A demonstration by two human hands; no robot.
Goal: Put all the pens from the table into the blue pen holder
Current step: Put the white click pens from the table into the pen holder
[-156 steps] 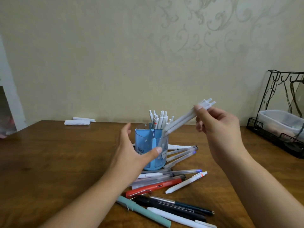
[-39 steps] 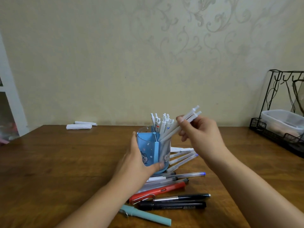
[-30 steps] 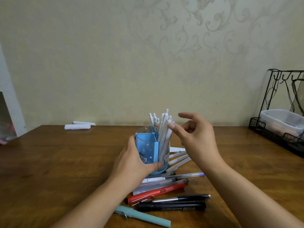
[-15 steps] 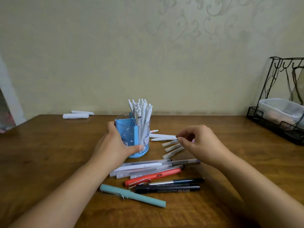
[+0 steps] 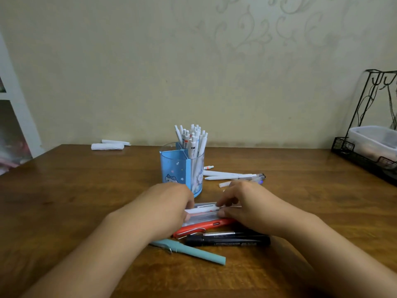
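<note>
Both the left hand (image 5: 169, 203) and right hand (image 5: 242, 203) fingers are seen closed on slim, light, slippery white plastic pens (image 5: 203, 210), judged best gripped mid-barrel together.

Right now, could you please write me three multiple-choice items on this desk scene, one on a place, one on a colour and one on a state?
1. Where do the white pens in the blue pen holder stand?
A. the front compartment
B. the rear right compartment
C. outside it

2. What colour is the pen nearest the camera?
A. teal
B. yellow
C. purple

3. What are the hands doing?
A. resting in the lap
B. both on the pens lying before the holder
C. lifting the holder

Answers:
1 B, the front section looks empty.
2 A, the teal pen lies nearest.
3 B, the left hand and right hand meet on the clear and white pens.
</note>
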